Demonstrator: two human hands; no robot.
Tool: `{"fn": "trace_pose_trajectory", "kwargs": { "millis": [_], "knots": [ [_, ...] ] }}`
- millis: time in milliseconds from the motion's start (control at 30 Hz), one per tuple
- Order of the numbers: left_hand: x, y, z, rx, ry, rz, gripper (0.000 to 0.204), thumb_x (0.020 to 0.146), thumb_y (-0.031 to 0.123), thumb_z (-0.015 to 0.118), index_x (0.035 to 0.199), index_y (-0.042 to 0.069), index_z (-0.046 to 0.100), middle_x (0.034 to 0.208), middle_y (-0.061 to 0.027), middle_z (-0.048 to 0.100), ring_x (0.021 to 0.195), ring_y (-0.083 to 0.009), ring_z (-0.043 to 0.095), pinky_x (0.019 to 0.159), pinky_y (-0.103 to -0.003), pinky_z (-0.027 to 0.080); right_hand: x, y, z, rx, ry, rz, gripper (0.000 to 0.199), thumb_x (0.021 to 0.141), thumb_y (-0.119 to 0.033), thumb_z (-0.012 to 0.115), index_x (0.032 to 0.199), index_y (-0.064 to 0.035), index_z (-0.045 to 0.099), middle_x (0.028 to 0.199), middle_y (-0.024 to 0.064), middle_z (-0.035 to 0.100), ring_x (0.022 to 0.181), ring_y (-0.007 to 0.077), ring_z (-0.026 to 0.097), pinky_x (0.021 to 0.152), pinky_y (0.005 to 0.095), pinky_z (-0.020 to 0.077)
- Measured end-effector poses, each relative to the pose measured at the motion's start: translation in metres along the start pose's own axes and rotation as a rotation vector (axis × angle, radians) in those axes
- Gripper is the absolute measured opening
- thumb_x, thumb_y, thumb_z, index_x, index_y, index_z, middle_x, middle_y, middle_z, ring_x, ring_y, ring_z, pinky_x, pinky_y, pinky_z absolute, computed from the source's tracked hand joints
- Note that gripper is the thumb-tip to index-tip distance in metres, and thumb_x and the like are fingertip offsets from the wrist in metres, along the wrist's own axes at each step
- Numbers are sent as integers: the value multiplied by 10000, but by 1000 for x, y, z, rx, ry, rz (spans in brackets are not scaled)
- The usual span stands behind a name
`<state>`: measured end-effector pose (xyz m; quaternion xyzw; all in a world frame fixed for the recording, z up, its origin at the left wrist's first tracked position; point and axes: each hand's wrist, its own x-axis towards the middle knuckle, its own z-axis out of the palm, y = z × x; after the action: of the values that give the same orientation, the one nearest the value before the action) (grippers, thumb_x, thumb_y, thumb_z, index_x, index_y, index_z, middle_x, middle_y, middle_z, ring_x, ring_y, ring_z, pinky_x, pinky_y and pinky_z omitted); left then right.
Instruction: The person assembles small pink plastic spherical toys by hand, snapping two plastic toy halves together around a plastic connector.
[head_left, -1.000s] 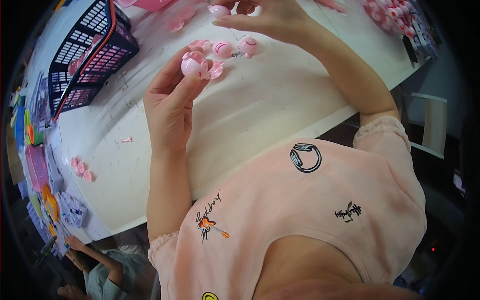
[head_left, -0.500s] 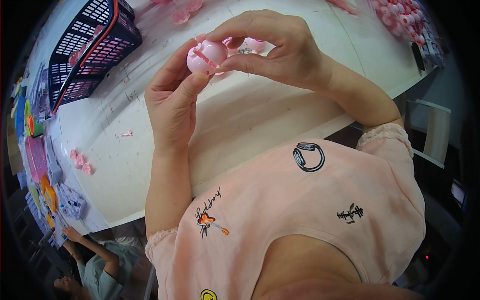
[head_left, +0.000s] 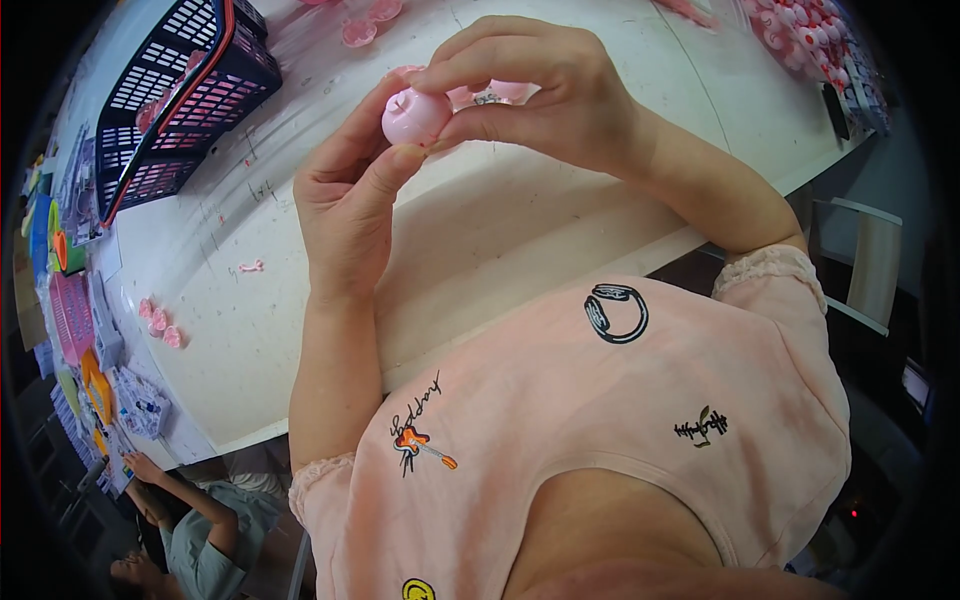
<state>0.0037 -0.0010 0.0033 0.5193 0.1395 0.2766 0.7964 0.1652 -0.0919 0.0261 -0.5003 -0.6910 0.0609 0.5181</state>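
Observation:
A glossy pink plastic ball (head_left: 414, 120) is held up above the table between both hands. My left hand (head_left: 348, 195) has its thumb under the ball's lower edge and its fingers behind it. From the other side, my right hand (head_left: 565, 100) pinches the ball between thumb and fingertips. The two shell halves meet with no wide gap in view, and a small nub shows on top. Part of the ball is hidden by the fingers. Just beyond my right hand, more pink round pieces (head_left: 510, 92) lie on the table, partly covered.
A dark blue basket (head_left: 240, 95) with pink parts inside stands at the far left. Pink half shells (head_left: 360, 33) lie beside it. Nearer are a small bone-shaped pink piece (head_left: 251, 266) and several pink bits (head_left: 159, 322). Pink-white balls (head_left: 800, 35) are heaped far right. A co-worker (head_left: 205, 525) sits lower left.
The gap between the ball's two halves has closed. The ball has turned in my fingers, so its top nub shows, and it has shifted slightly right.

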Motion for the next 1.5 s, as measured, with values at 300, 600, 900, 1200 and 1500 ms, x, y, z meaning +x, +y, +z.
{"fn": "trace_pose_trajectory", "kwargs": {
  "millis": [300, 600, 900, 1200, 1500],
  "knots": [
    [-1, -6, 3, 60, -7, -45, 404, 786, -2, 604, 1177, -30, 505, 1103, -115, 571, 972, -167, 566, 850, -279, 463, -8, -2, 6, 161, -19, 138, 216, 705, -16, 695, 915, -13, 646, 903, 79, 617, 796, 139, 582, 653, 228, 486],
    [1, -2, 3, -88, 65, -56, 434, 784, 11, 617, 1190, -51, 477, 1130, -125, 553, 1011, -188, 551, 864, -285, 460, -8, 5, 8, 417, -6, 340, 307, 693, -5, 699, 988, -13, 615, 1013, 98, 586, 825, 158, 592, 714, 258, 517],
    [0, -2, 1, 15, 59, -51, 449, 755, 10, 643, 1179, -32, 502, 1141, -118, 556, 1000, -181, 558, 870, -276, 455, -7, 7, 3, 20, -15, 8, 309, 672, -15, 721, 961, 6, 613, 931, 94, 618, 738, 158, 608, 618, 239, 532],
    [-1, 0, 3, 14, 18, 0, 388, 842, 91, 571, 1192, -45, 473, 1119, -140, 552, 992, -216, 568, 860, -340, 490, -6, 8, -1, 69, -1, 4, 285, 668, 15, 715, 936, 14, 618, 913, 98, 621, 744, 163, 613, 621, 232, 520],
    [0, -2, 3, -16, 29, -13, 396, 813, 81, 607, 1169, -50, 497, 1121, -140, 553, 999, -219, 565, 856, -342, 491, -1, 1, -1, 63, 71, -27, 325, 687, -76, 729, 975, 18, 611, 914, 134, 621, 773, 202, 618, 657, 249, 512]
  ]
}}
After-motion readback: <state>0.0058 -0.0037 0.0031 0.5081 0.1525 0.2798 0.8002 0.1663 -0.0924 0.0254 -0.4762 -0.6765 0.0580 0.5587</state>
